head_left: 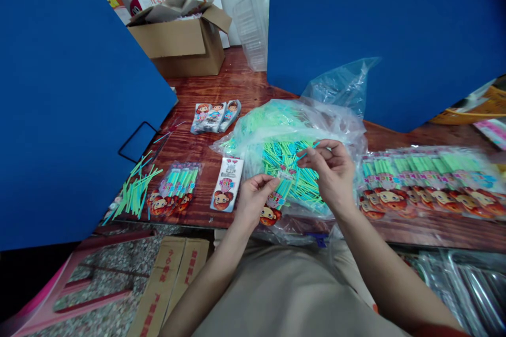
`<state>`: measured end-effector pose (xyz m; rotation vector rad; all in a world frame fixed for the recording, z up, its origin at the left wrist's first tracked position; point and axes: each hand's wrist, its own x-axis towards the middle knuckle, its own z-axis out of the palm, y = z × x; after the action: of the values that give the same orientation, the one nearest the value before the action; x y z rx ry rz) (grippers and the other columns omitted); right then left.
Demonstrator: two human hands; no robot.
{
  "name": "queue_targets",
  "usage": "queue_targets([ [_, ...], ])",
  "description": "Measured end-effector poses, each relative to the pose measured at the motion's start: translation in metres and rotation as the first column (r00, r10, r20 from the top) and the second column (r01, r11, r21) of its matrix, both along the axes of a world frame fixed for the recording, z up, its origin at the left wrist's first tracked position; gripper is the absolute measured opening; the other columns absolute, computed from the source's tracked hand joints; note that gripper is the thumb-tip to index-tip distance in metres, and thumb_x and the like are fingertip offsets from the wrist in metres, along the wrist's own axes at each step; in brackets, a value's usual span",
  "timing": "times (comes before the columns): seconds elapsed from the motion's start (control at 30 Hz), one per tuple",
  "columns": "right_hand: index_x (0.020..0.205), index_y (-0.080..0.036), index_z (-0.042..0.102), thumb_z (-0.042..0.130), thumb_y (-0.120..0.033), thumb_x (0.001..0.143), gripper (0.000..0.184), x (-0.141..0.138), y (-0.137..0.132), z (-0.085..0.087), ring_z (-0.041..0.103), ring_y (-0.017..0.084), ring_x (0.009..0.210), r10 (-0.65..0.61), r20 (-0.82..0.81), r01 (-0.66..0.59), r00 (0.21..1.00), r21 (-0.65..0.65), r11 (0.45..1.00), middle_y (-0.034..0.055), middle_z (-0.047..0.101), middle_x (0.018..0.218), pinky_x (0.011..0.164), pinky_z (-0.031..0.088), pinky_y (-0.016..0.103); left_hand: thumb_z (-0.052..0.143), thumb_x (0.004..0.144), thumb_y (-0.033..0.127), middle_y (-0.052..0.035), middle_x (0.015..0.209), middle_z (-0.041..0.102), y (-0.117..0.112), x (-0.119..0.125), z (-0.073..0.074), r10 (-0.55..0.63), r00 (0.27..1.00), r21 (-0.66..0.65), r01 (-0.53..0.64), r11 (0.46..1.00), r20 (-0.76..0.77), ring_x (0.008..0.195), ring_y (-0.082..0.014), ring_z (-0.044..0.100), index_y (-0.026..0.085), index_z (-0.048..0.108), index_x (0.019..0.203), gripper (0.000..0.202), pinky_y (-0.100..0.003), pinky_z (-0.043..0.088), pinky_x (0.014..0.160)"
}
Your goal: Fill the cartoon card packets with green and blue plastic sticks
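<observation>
Bag [253,122] bulky centrally; packet row [430,179] right, loose sticks [136,193] left, carton [174,42] behind.

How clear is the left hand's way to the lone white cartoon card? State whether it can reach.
Probably yes: the lone white cartoon card lies just left of the left hand with nothing covering it, but that hand holds a stick pack.
</observation>
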<state>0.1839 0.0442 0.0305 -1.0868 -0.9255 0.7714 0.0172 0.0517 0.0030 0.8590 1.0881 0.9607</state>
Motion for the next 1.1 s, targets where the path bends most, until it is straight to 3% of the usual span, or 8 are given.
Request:
queue_targets([
  [0.33,0.095,-0.025,0.053,0.074,-0.038,0.082,0.028,-0.004,-0.005,0.005,0.070,0.016,0.064,0.000,0.005,0.000,1.000,0.024,1.000,-0.0015,0.073,0.074,0.063,0.059,0.030,0.084,0.063,0.037,0.0023,0.061,0.061,-0.001,0.001,-0.004,-0.004,1.000,0.011,0.004,1.000,-0.006,0.057,-0.0085,0.048,0.015,0.071,0.071,0.027,-0.022,0.035,0.056],
  [0.63,0.092,-0.025,0.056,0.072,-0.036,0.084,0.021,-0.014,-0.019,0.002,0.072,0.018,0.070,-0.050,0.185,0.041,0.981,0.056,0.998,-0.0014,0.068,0.072,0.065,0.058,0.032,0.084,0.063,0.040,0.0014,0.061,0.062,0.000,0.002,-0.007,0.005,0.998,0.042,-0.002,0.999,-0.057,0.056,-0.0097,0.051,0.015,0.073,0.072,0.029,-0.022,0.037,0.055],
  [0.93,0.104,-0.026,0.051,0.073,-0.036,0.083,0.032,-0.012,-0.013,-0.006,0.074,0.019,0.077,0.043,0.057,-0.042,0.997,-0.024,0.999,-0.0027,0.071,0.072,0.068,0.058,0.030,0.084,0.064,0.040,0.0005,0.067,0.066,-0.002,0.003,0.000,-0.054,0.997,0.007,0.053,0.999,0.057,0.062,-0.0102,0.054,0.015,0.073,0.072,0.028,-0.022,0.042,0.062],
  [1.1,0.100,-0.025,0.053,0.076,-0.038,0.080,0.034,-0.011,-0.015,-0.010,0.074,0.020,0.077,0.058,0.071,-0.054,0.996,-0.051,0.997,-0.0022,0.073,0.073,0.066,0.057,0.030,0.084,0.064,0.042,0.0017,0.063,0.063,-0.003,0.003,0.001,-0.056,0.995,-0.051,0.060,0.997,0.085,0.059,-0.0085,0.050,0.014,0.072,0.068,0.030,-0.021,0.039,0.059],
])
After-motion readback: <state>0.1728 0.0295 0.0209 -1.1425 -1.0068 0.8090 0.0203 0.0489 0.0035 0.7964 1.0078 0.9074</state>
